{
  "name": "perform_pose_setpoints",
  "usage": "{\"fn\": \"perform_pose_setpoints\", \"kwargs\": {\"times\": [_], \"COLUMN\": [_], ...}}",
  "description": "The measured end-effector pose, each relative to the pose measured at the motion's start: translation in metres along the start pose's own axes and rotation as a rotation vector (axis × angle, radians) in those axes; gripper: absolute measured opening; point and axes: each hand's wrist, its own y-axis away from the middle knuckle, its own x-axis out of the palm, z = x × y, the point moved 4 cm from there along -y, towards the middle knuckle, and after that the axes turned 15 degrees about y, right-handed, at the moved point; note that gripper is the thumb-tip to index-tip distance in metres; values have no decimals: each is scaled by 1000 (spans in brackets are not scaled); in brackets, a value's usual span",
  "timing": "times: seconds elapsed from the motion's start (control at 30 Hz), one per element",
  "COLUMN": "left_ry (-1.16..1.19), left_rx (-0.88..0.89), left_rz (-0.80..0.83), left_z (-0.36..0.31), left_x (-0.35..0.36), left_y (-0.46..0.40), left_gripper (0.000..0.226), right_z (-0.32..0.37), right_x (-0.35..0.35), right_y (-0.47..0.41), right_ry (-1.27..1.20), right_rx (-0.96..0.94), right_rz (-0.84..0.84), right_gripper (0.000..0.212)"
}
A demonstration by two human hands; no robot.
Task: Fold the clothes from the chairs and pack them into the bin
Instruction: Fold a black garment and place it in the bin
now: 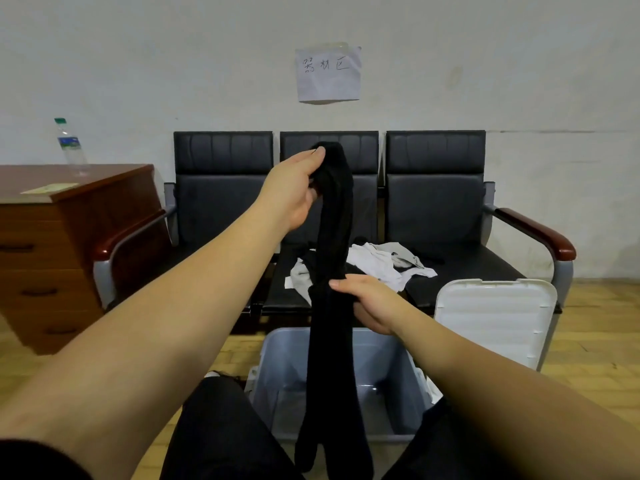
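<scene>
A long black garment (334, 230) hangs bunched in front of me, reaching down over the open grey bin (273, 375) on the floor. My left hand (294, 188) grips its top end, raised in front of the middle chair back. My right hand (367, 301) is wrapped round the garment lower down, about halfway along. Behind it, a pile of white, grey and black clothes (381, 263) lies on the seats of the black three-seat chair row (436, 202). The bin's inside looks bare where I can see it.
The bin's white lid (495, 317) leans upright against the right-hand seat. A wooden drawer cabinet (52, 251) stands at the left with a water bottle (71, 147) on top. Chair armrests stick out at both ends. My legs frame the bin.
</scene>
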Motion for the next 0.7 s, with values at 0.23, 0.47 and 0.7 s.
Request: {"fn": "perform_pose_setpoints", "kwargs": {"times": [0.23, 0.47, 0.7], "left_ry": [-332, -350, -184], "left_rx": [-255, -483, -409], "left_rz": [-17, -17, 73], "left_z": [53, 114, 125], "left_x": [-55, -89, -82], "left_y": [34, 86, 100], "left_gripper": [39, 46, 34], "right_z": [47, 64, 68], "right_x": [-21, -37, -36], "right_y": [2, 1, -3], "right_ry": [-414, -443, -507], "right_rx": [-76, -84, -159], "right_rz": [-140, -195, -137], "right_gripper": [31, 33, 33]}}
